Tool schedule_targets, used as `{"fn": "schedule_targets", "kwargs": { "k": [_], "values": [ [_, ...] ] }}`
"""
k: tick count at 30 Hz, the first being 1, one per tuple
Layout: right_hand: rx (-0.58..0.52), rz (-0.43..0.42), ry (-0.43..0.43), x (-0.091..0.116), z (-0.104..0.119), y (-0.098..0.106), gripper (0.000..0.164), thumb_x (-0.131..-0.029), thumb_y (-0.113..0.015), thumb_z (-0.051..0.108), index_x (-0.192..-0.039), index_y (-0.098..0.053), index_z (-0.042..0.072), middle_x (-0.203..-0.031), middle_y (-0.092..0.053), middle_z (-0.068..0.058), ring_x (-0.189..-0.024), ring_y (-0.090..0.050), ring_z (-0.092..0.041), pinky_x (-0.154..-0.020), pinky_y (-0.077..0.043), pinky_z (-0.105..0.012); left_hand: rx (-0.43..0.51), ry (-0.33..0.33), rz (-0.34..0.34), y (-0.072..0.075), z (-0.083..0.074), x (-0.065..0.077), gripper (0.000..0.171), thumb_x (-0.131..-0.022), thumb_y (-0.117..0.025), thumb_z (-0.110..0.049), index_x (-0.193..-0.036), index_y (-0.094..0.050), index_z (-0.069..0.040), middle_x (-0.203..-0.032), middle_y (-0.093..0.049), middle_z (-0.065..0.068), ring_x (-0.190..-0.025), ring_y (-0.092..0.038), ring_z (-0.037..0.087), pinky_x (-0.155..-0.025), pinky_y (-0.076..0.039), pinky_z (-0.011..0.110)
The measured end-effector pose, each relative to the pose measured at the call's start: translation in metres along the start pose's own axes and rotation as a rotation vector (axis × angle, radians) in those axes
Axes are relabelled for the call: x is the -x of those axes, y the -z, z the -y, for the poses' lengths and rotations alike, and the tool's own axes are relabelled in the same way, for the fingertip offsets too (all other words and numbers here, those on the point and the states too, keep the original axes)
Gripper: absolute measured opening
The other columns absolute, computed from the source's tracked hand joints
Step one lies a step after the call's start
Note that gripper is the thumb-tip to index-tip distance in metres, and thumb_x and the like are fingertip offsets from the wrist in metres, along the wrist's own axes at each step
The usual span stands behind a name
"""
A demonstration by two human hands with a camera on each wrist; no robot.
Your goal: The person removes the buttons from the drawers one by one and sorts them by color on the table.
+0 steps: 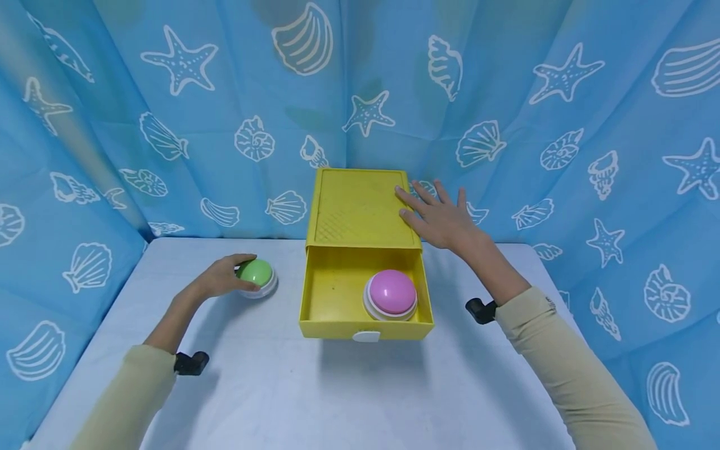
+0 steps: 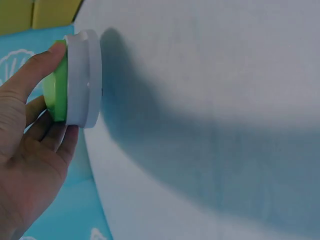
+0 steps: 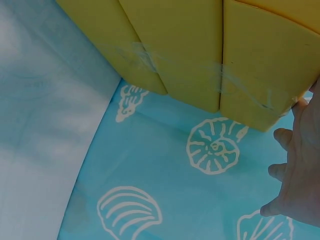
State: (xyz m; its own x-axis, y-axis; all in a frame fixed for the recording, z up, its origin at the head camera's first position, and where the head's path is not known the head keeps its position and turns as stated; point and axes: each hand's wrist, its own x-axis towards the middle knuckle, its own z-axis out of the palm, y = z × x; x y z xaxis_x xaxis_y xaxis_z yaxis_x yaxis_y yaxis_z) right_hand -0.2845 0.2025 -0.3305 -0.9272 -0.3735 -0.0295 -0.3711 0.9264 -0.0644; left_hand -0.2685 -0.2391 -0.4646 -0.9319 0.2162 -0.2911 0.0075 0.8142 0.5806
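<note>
My left hand (image 1: 224,276) grips a green dome push button (image 1: 255,272) with a white round base, at the left of the table. In the left wrist view the thumb lies on one side of the green button (image 2: 60,90) and the fingers on the other; whether its base touches the table I cannot tell. My right hand (image 1: 441,220), fingers spread, touches the right edge of a yellow drawer box (image 1: 360,209). The box's drawer (image 1: 332,284) is pulled out toward me, and inside its right half sits a pink dome push button (image 1: 392,292) on a white base.
A white knob (image 1: 367,336) is on the drawer's front. Around the white-covered table (image 1: 259,387) hangs a blue curtain (image 1: 394,75) with white shells and starfish, close behind the box. Black wrist cameras (image 1: 191,363) sit at both cuffs.
</note>
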Motion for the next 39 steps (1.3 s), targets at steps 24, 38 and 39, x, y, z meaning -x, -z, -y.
{"fn": "schedule_targets", "kwargs": {
  "k": [24, 38, 39],
  "values": [
    [0.004, 0.011, -0.006, 0.000, 0.001, 0.001, 0.060, -0.092, -0.012, 0.062, -0.146, -0.004, 0.038, -0.153, -0.002, -0.003, -0.136, 0.010, -0.035, -0.095, 0.016, -0.067, 0.034, 0.029, 0.021, -0.003, 0.015, -0.005, 0.085, -0.079, -0.071, -0.034, -0.143, -0.026, -0.001, -0.143, -0.023, 0.027, -0.128, -0.021, 0.045, -0.100, -0.023, 0.061],
    [0.014, 0.012, 0.003, 0.000, 0.000, 0.001, 0.060, -0.092, -0.012, 0.062, -0.146, -0.003, 0.038, -0.153, 0.000, -0.002, -0.136, 0.010, -0.035, -0.095, 0.016, -0.067, 0.095, -0.132, -0.130, 0.012, -0.014, 0.011, 0.072, -0.086, -0.063, -0.035, -0.142, -0.030, -0.005, -0.144, -0.028, 0.022, -0.129, -0.024, 0.043, -0.097, -0.029, 0.061],
    [0.017, 0.012, 0.003, 0.000, 0.000, 0.001, 0.060, -0.092, -0.011, 0.062, -0.146, -0.003, 0.038, -0.153, 0.000, -0.002, -0.136, 0.010, -0.036, -0.095, 0.016, -0.067, 0.105, -0.174, -0.158, 0.013, -0.019, 0.013, 0.069, -0.086, -0.064, -0.032, -0.141, -0.032, -0.004, -0.142, -0.032, 0.021, -0.129, -0.028, 0.041, -0.098, -0.031, 0.058]
  ]
}}
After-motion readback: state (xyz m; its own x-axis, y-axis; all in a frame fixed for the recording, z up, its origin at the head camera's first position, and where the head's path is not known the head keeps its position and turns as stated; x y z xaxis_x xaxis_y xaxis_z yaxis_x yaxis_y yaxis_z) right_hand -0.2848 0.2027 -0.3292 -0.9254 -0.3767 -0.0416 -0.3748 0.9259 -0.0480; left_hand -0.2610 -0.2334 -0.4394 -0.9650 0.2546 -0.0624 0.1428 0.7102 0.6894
